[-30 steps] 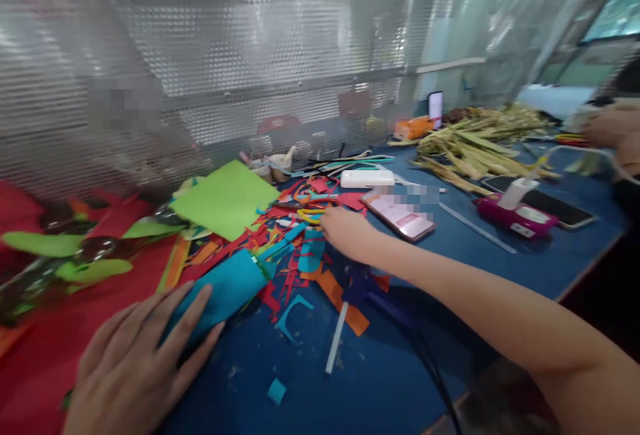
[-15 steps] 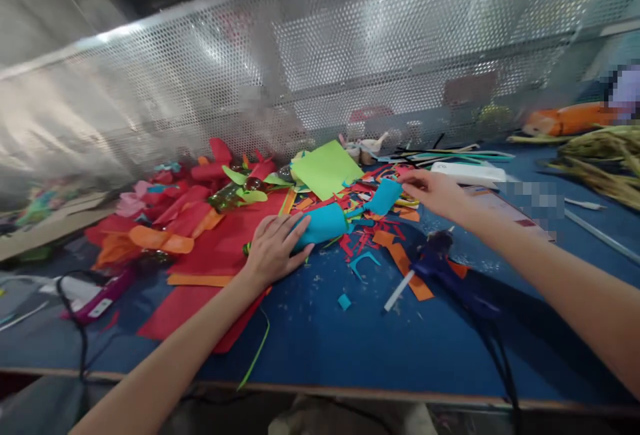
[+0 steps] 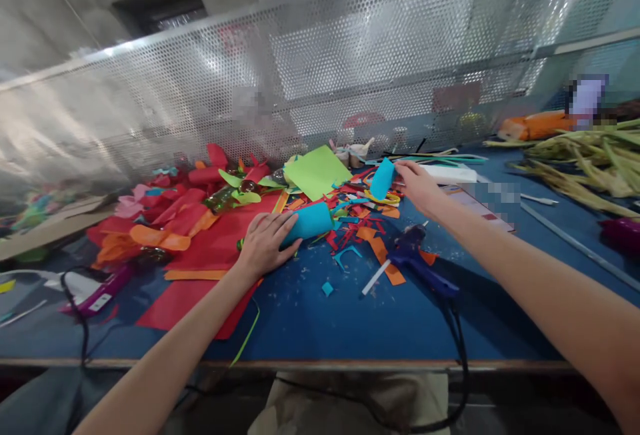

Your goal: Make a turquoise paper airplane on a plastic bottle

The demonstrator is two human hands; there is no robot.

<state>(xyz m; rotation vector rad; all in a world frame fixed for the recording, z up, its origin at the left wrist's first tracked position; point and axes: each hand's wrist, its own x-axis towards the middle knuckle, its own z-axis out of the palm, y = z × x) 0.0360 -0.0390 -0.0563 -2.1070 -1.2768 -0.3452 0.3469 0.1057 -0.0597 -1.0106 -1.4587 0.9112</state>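
At the far left a magenta glue gun [image 3: 97,298] lies on the blue table [image 3: 350,328] with its black cord looping toward the edge. Beside it spreads a heap of red and orange paper petals [image 3: 165,221], soft-edged and curled, over flat red sheets [image 3: 200,288]. The left hand [image 3: 265,245] lies palm down with fingers spread flat, pressing on the end of a teal paper roll [image 3: 310,220], a smooth tube lying on its side at the edge of the red sheets. Behind it a flat lime-green sheet [image 3: 315,171] rests on a litter of thin red, orange and teal paper scraps [image 3: 360,221]. Just right of the roll a blue glue gun [image 3: 417,265] lies on its side, a white glue stick poking from its back and a black cord trailing over the table edge. The right hand [image 3: 417,185] is raised a little over the scraps, fingers pinched on a small teal paper piece [image 3: 383,178], a curved matte strip held upright. Beyond it lies a flat white box [image 3: 447,173]. At the far right sits a pile of dry, fibrous yellow-green leaf strips [image 3: 585,161]. A shiny perforated metal screen [image 3: 350,75] runs behind the whole table
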